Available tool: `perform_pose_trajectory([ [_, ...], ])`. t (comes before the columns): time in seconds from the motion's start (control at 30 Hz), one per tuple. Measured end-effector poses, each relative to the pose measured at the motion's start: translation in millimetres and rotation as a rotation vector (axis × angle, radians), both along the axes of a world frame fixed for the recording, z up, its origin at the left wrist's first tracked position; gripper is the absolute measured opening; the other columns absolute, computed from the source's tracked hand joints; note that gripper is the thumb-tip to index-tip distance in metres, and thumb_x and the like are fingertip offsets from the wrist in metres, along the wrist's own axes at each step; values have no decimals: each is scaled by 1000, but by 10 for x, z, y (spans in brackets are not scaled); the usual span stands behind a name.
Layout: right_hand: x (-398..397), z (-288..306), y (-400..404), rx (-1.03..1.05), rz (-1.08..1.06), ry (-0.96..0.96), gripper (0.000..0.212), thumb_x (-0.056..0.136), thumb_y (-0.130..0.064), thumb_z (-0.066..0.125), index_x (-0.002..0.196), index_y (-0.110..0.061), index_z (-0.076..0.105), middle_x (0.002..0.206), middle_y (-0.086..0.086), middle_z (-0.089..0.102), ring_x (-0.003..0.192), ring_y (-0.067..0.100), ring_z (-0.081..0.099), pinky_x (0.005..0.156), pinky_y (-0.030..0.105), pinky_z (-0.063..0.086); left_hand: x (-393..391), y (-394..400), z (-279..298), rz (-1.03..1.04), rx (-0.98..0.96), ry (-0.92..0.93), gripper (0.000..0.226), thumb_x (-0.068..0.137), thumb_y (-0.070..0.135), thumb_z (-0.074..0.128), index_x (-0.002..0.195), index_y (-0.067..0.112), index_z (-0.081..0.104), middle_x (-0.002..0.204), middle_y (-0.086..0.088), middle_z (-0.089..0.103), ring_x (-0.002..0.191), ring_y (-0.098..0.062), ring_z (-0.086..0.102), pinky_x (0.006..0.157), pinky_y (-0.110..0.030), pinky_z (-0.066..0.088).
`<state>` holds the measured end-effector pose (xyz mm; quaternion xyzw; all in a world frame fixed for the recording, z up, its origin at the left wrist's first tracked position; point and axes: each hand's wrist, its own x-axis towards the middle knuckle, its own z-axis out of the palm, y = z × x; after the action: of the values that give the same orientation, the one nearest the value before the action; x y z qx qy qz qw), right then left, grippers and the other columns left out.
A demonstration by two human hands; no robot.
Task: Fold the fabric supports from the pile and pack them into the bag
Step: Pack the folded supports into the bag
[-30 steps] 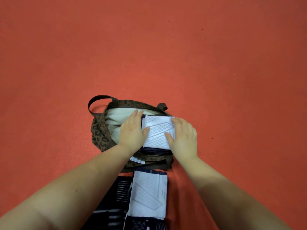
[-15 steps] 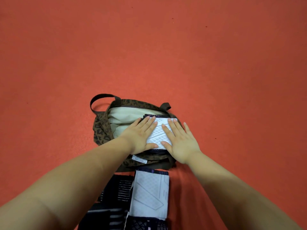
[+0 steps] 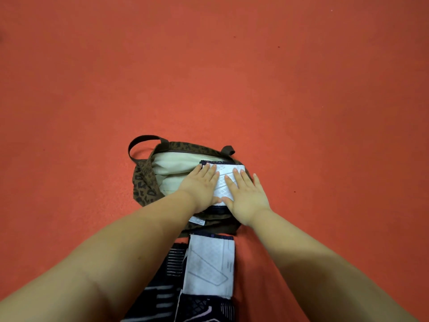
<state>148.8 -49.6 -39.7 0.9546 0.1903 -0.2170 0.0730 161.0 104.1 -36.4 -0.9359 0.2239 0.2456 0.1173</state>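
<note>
A brown leopard-print bag with a cream lining lies open on the red floor. A folded white and navy fabric support sits in its mouth. My left hand and my right hand lie flat on that support with straight fingers, side by side, pressing on it. Nearer to me, below the bag, lies the pile of supports: a white patterned one on top, dark striped ones under and beside it.
The bag's dark strap loops out at its far left corner. A small white label hangs at the bag's near edge. Red floor stretches all around the bag and pile.
My hands went from holding the folded support by its sides to lying flat on top of it. The support has sunk a little deeper into the bag's mouth.
</note>
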Motion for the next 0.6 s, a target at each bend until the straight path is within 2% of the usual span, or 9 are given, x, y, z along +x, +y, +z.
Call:
perform_pose_trajectory([
  [0.17, -477, 155, -41, 200, -50, -40, 61, 99, -44, 30, 151, -20, 10, 160, 5, 2, 147, 20, 0, 116, 40, -5, -508, 99, 97, 17, -249, -54, 65, 101, 47, 24, 152, 11, 6, 160, -7, 4, 147, -19, 1, 116, -32, -7],
  [0.23, -721, 167, -78, 278, -52, -45, 60, 98, -45, 31, 150, -19, 18, 159, 5, 12, 146, 19, 8, 117, 37, -3, -789, 156, 83, 15, -352, -48, 66, 99, 52, 22, 151, 13, 15, 159, -5, 13, 147, -18, 7, 115, -28, -8],
  [0.27, -854, 161, -94, 309, -52, -30, 61, 96, -48, 26, 149, -18, 23, 157, 5, 17, 146, 20, 12, 117, 36, -1, -940, 188, 75, 9, -397, -27, 72, 94, 58, 14, 150, 13, 20, 158, -6, 18, 146, -18, 10, 114, -26, -9],
  [0.33, -1129, 136, -117, 357, -44, 18, 78, 83, -56, 10, 147, -16, 31, 154, 7, 27, 144, 23, 21, 117, 37, 4, -1237, 252, 11, -27, -460, 27, 99, 79, 73, -6, 147, 11, 30, 154, -8, 27, 144, -21, 21, 112, -26, -8],
  [0.4, -1375, 49, -151, 347, -16, 51, 86, 75, -57, 7, 142, -14, 40, 149, 10, 36, 139, 27, 31, 116, 40, 13, -1505, 300, -84, -57, -466, 76, 117, 68, 81, -17, 144, 10, 37, 151, -10, 34, 141, -22, 30, 113, -29, -4],
  [0.47, -1569, -32, -174, 358, -17, 48, 85, 75, -57, 10, 139, -12, 45, 144, 12, 44, 134, 29, 40, 113, 43, 22, -1725, 319, -126, -53, -414, 128, 119, 61, 81, -14, 146, 13, 33, 152, -7, 33, 141, -19, 29, 116, -27, 1],
  [0.57, -1842, -97, -208, 288, 6, 169, 95, 69, -63, -1, 146, -19, 31, 150, 5, 35, 140, 22, 28, 115, 34, 13, -1987, 318, -141, -47, -368, 183, 116, 58, 82, -1, 145, 14, 36, 145, -4, 44, 134, -18, 36, 113, -26, 12],
  [0.6, -1910, -101, -213, 275, 9, 199, 92, 72, -65, 2, 147, -20, 29, 150, 4, 35, 139, 21, 27, 115, 33, 12, -2054, 310, -153, -51, -356, 198, 116, 59, 86, 2, 143, 15, 38, 140, -4, 49, 129, -20, 41, 111, -27, 18],
])
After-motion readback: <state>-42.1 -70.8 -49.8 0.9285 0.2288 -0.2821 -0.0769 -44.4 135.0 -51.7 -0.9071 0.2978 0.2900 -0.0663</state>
